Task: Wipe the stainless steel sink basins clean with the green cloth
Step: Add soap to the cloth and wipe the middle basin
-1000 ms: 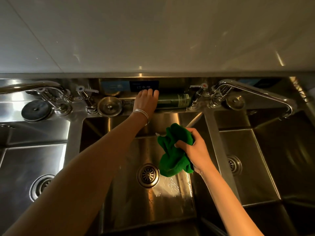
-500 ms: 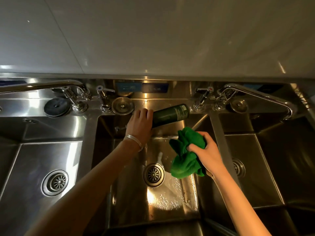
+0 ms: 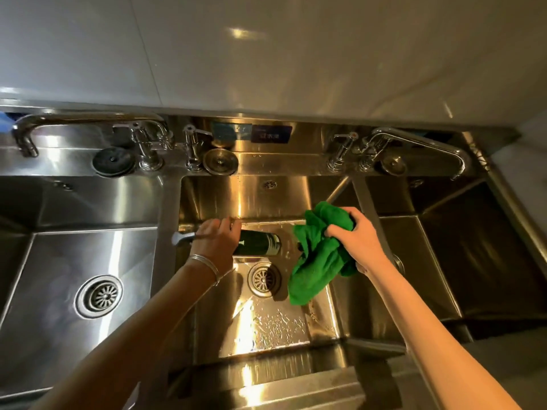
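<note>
Three stainless steel basins lie side by side: the left basin point(image 3: 59, 261), the middle basin point(image 3: 266, 327) and the right basin point(image 3: 429, 276). My right hand point(image 3: 355, 238) grips the bunched green cloth point(image 3: 319, 258) above the right part of the middle basin. My left hand point(image 3: 217, 241) holds a dark green spray bottle point(image 3: 260, 244) lying sideways low in the middle basin, near its back wall. The bottle's pale nozzle pokes out left of my fingers. Water drops glisten on the middle basin's floor around the drain point(image 3: 264, 279).
A long tap point(image 3: 88, 118) reaches over the left basin and another tap point(image 3: 423, 143) over the right one. Round drain plugs point(image 3: 112, 161) point(image 3: 220, 161) sit on the back ledge among the valve handles. A white tiled wall rises behind.
My left hand has brought the green bottle from the back ledge down into the middle basin. My right hand with the cloth has barely shifted.
</note>
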The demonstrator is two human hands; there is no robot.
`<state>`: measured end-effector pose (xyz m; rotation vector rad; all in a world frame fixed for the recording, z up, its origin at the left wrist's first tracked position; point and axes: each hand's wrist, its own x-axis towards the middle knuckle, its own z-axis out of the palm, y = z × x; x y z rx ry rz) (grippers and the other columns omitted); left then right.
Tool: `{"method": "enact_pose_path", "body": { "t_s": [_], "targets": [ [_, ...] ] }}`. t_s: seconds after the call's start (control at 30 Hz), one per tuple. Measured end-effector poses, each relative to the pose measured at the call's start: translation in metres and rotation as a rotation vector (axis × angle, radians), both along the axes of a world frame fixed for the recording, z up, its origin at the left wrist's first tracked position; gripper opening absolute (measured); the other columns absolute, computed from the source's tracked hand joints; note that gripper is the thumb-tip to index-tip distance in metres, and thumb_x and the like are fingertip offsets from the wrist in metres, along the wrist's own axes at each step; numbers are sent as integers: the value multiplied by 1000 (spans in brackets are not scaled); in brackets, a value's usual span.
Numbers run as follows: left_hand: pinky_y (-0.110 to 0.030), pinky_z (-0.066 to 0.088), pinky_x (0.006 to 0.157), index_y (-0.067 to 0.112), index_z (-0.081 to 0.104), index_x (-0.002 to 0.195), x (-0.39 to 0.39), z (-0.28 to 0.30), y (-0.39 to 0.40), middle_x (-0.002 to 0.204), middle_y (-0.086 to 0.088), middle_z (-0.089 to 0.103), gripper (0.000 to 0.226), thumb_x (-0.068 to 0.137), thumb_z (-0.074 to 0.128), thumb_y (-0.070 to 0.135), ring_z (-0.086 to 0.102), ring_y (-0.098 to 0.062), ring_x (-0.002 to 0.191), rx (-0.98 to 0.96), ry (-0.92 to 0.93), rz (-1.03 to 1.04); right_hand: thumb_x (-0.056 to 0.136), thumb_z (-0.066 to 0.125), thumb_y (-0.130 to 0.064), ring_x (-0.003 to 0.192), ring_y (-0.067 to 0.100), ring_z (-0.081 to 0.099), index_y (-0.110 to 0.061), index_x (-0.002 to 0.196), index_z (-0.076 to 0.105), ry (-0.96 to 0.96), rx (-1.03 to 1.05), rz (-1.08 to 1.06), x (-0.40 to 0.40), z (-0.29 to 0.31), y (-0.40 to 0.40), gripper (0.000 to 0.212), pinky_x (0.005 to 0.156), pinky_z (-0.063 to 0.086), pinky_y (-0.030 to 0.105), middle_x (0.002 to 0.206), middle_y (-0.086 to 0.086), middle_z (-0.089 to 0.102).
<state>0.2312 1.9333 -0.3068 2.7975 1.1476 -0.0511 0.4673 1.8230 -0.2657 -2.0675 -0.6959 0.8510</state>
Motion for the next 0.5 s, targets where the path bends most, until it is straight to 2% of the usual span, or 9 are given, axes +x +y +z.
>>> {"method": "enact_pose_path", "body": {
  "t_s": [0.1,0.17,0.23,0.33,0.37,0.43,0.5],
  "targets": [
    [-33,35,103,13,46,125,-4,1,-15,126,-5,52,45,85,61,27,49,-21,117,-21,83,-14,52,73,-28,89,25,65,-30,93,61,6,9,-27,16,3,10,43,82,55,49,94,5,68],
    [-37,30,108,13,42,131,-8,-5,-22,134,-8,45,51,85,61,26,42,-24,125,-70,118,43,61,75,-20,91,24,65,-28,99,62,-52,20,8,29,9,22,41,83,55,45,96,4,68],
    [-44,37,102,6,48,128,-6,-8,-29,129,-15,51,57,77,71,20,48,-31,120,-114,113,104,70,73,-13,95,20,63,-25,110,63,-142,37,78,44,14,40,44,81,52,34,97,1,66],
    [-47,53,78,0,64,104,10,-10,-31,97,-20,66,61,50,89,13,65,-36,91,-71,141,154,74,70,-14,100,18,60,-23,119,61,-309,59,212,63,19,72,47,84,48,29,104,2,65],
    [-46,53,80,0,62,110,18,-8,-35,101,-19,65,63,54,87,15,63,-35,95,-69,171,171,74,69,-15,104,19,60,-23,120,60,-359,77,233,70,17,83,48,88,48,29,109,3,66],
    [-42,40,99,5,38,136,34,-12,-47,130,-16,50,64,81,66,20,48,-31,121,-95,221,236,77,68,-14,109,20,58,-22,124,58,-446,114,272,82,13,106,49,95,45,29,118,4,64],
    [-38,30,107,9,25,142,47,-19,-60,139,-10,39,59,90,51,23,36,-27,130,-118,263,315,79,67,-13,115,21,56,-19,128,55,-535,168,337,90,9,129,51,102,42,35,125,5,60]
  ]
}}
